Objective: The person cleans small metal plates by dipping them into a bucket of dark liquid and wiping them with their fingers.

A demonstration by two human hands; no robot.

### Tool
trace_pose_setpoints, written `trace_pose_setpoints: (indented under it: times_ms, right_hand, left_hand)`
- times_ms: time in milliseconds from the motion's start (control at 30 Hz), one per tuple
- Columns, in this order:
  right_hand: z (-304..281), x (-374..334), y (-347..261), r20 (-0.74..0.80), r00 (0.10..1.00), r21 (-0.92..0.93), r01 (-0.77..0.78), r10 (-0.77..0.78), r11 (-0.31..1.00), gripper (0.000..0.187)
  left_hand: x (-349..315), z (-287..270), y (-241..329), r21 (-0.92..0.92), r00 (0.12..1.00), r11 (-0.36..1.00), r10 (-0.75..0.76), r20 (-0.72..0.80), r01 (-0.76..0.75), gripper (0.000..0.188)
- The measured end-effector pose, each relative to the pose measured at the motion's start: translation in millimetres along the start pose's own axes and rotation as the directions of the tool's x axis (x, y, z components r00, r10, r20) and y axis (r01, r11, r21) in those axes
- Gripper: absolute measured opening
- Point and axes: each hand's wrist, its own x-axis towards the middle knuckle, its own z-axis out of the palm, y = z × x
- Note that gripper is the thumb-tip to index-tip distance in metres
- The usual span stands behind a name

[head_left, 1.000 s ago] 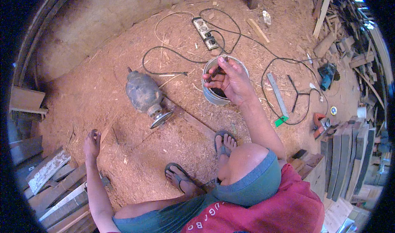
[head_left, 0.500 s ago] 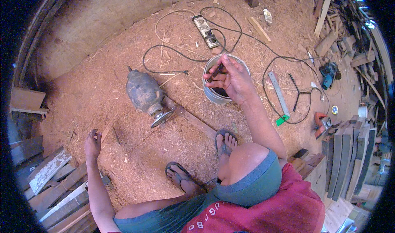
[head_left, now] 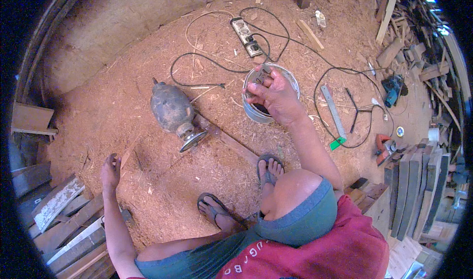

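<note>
Small flat piece [head_left: 261, 75] has rolled broad face up since the earlier frame, above the bucket [head_left: 257, 115]'s far-left rim. Right hand [head_left: 282, 100] pinches it; left hand [head_left: 111, 173] hangs loose, apparently empty. I'd hold edges only (keeps the face uncovered).

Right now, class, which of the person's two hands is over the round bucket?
The right hand, holding a small flat piece above the bucket; the left hand is well away, near the wooden planks at lower left.
</note>
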Motion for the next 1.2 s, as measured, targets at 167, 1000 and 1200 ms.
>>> trace_pose_setpoints:
  times_ms: [167,1000,1200]
  right_hand:
    - [5.2,-1.3,2.4,-0.010,0.997,0.072,-0.070,0.071,0.995,0.057]
    - [13.6,-9.8,-17.8,0.103,0.988,0.247,-0.134,0.111,0.960,0.028]
    - [19.8,-15.6,-36.1,0.184,0.971,0.412,-0.219,0.155,0.885,0.046]
  left_hand:
    - [-0.4,0.9,2.2,-0.010,1.000,1.000,-0.025,0.015,0.026,0.036]
    - [-4.3,-0.5,-3.5,0.033,1.000,0.999,-0.003,0.010,0.003,0.035]
    - [-4.4,-2.3,-4.6,0.023,1.000,1.000,-0.005,0.020,0.005,0.035]
